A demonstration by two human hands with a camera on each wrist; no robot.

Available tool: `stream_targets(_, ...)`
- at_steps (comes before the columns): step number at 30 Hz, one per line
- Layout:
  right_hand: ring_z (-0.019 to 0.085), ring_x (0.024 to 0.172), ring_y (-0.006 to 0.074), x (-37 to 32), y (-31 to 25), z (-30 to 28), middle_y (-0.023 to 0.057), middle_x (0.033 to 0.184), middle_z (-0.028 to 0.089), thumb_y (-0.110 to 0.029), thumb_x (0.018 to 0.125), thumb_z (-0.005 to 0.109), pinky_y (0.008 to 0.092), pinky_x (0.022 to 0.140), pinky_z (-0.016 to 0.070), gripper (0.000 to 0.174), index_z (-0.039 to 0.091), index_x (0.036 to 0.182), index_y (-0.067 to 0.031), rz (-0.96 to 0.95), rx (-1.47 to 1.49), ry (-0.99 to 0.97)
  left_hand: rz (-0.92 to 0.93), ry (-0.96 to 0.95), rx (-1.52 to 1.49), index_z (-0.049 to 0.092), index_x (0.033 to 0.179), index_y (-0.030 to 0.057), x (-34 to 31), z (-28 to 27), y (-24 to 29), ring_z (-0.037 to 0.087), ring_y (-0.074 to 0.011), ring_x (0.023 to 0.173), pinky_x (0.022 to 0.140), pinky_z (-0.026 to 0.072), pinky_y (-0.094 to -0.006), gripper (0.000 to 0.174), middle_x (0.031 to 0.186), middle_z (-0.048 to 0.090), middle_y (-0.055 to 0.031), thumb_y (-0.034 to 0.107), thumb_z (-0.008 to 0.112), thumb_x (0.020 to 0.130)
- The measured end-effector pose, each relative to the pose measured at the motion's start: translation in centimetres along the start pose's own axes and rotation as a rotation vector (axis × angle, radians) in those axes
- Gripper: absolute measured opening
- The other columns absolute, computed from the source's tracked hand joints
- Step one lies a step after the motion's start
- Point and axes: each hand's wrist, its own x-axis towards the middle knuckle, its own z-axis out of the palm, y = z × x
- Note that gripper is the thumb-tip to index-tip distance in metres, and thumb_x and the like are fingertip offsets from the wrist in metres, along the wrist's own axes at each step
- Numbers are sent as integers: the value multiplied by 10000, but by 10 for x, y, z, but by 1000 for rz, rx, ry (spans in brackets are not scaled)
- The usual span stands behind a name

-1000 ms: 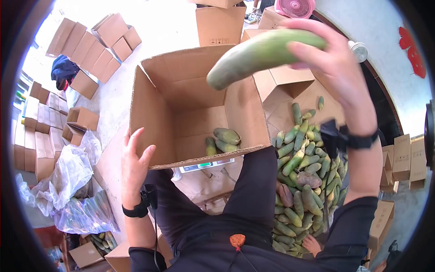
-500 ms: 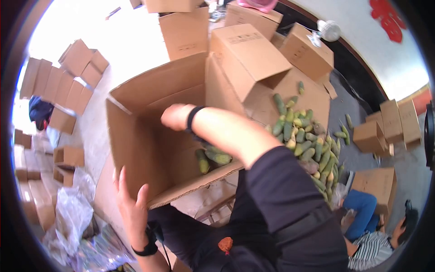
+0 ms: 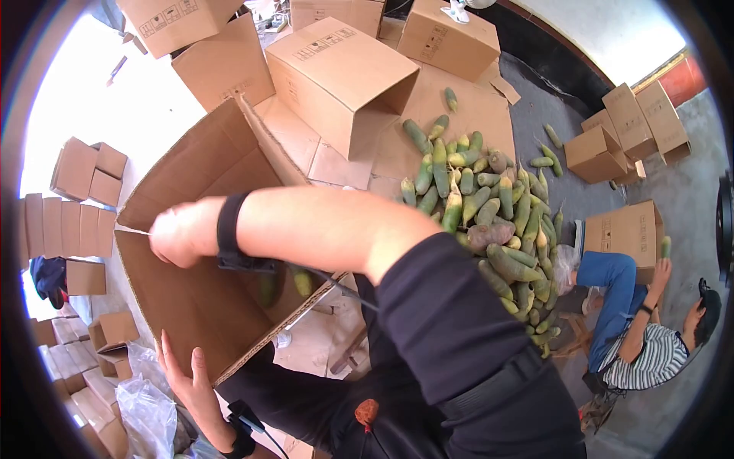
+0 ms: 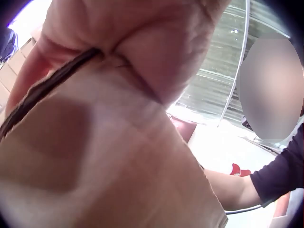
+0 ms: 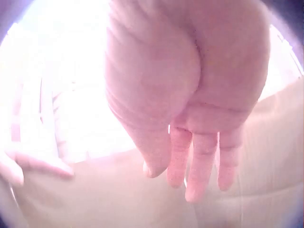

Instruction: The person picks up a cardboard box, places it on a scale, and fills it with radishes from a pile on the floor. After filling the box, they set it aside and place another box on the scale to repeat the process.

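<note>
Corrugated cardboard box, matt and stiff: its near flap is pinched by the left hand. The long green gourd lifted a second ago is no longer held. The right hand is seen empty, fingers slack, in the box's mouth. Smooth gourds are laid on the box floor, so one more is judged packed.

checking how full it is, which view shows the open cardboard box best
The head view: the cardboard box shows open, with a few green vegetables inside. The left wrist view shows only its wall close up, pinched by the left hand. The right wrist view shows pale, washed-out cardboard.
</note>
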Motion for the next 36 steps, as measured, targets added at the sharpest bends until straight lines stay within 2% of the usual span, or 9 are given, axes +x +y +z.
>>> stream_targets(5, 644, 881, 269, -98, 48, -85, 120, 944, 683, -148, 771, 557, 373, 786, 503, 252, 685, 984, -105, 10, 60, 342, 18, 4, -13, 441, 1355, 32, 1, 1, -6, 364, -334, 1306, 1081, 276, -413, 550, 1403, 394, -185, 198, 615, 860)
stream_targets(6, 647, 868, 265, -115, 94, -71, 122, 946, 684, -144, 793, 561, 365, 776, 502, 245, 676, 997, -75, -154, 177, 572, 25, -3, -30, 440, 1355, 31, 2, 2, -6, 366, -327, 1303, 1078, 282, -408, 543, 1397, 399, -184, 187, 607, 863)
stream_targets(9, 650, 859, 250, -225, 155, -62, 119, 948, 686, -183, 828, 594, 340, 760, 501, 249, 653, 1037, -60, 480, 111, 565, 15, 8, -18, 436, 1360, 31, -1, 3, -2, 364, -312, 1302, 1075, 286, -395, 533, 1390, 405, -178, 154, 593, 865)
stream_targets(14, 584, 932, 404, -410, 256, 87, 191, 1025, 566, -114, 789, 540, 476, 794, 480, 175, 626, 938, -82, 1264, -228, 565, 1, 8, -56, 438, 1359, 23, 0, 5, -6, 360, -297, 1308, 1081, 275, -386, 528, 1408, 393, -171, 173, 580, 873)
stream_targets(23, 470, 1194, 416, -531, 256, 220, 148, 1515, 197, -233, 815, 608, 476, 960, 444, 313, 615, 1122, -172, 1819, 112, 228, -47, -4, -79, 441, 1357, 16, 5, 4, -5, 380, -286, 1288, 1078, 276, -382, 555, 1379, 415, -163, 139, 584, 835)
stream_targets(29, 354, 1315, 380, -565, 279, 273, 222, 1387, 416, -251, 740, 670, 429, 1056, 356, 400, 657, 1125, -144, 1701, 216, 168, -77, 20, -62, 441, 1340, -25, 5, 5, 9, 394, -296, 1272, 1079, 271, -374, 581, 1355, 428, -180, 148, 581, 804)
stream_targets(31, 328, 1321, 375, -557, 273, 270, 140, 1206, 604, -276, 709, 701, 418, 1061, 346, 395, 680, 1085, -154, 1772, 146, 278, -95, -4, -23, 445, 1333, -28, 5, 4, 18, 406, -294, 1259, 1074, 280, -371, 589, 1344, 433, -184, 139, 588, 787)
stream_targets(33, 336, 1329, 361, -546, 268, 252, 170, 1291, 541, -216, 730, 705, 422, 1053, 354, 402, 663, 1121, -137, 1845, 234, 252, -105, 26, -46, 455, 1322, -26, 5, 4, 18, 419, -289, 1245, 1069, 288, -366, 592, 1327, 444, -179, 132, 589, 768)
stream_targets(36, 554, 1104, 328, -552, 272, 254, 142, 1125, 641, -111, 698, 671, 391, 944, 445, 347, 702, 1043, -128, 1818, 182, 370, -133, 26, -43, 466, 1308, -23, 7, 3, 27, 425, -285, 1237, 1062, 301, -361, 584, 1317, 451, -165, 121, 582, 754)
